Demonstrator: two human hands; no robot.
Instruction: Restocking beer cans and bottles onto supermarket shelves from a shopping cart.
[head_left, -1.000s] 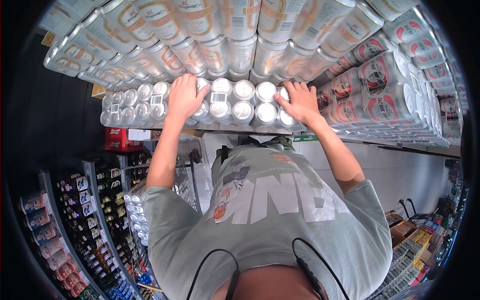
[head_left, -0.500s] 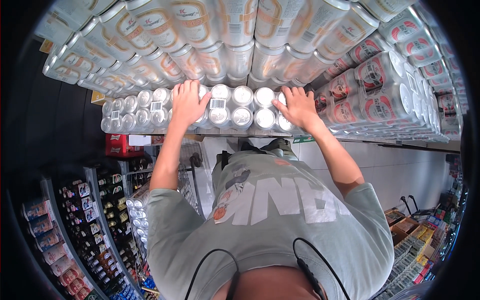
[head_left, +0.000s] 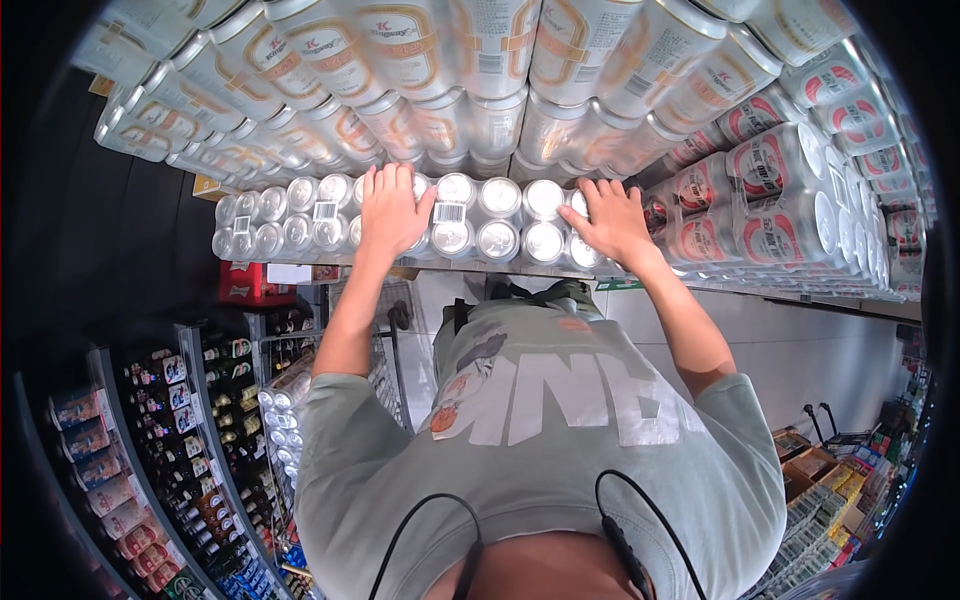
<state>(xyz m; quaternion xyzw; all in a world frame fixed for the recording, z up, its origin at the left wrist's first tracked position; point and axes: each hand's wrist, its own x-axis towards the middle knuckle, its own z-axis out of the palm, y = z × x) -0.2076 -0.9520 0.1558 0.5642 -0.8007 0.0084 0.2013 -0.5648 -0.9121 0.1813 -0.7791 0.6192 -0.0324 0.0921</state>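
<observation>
1. Wrapped cans (head_left: 500, 197) stood upright before the taller can wall (head_left: 490, 50).
2. Left grip (head_left: 395, 215) and right grip (head_left: 612, 220) rested part-open, palms down, on them; firm hold could not be told.
3. Even two-handed pressure likely spared the wrap best.

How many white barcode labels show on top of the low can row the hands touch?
3: one label between the left hand and right hand, a second label left of both, and a third label farther left. The hands may hide more.
</observation>
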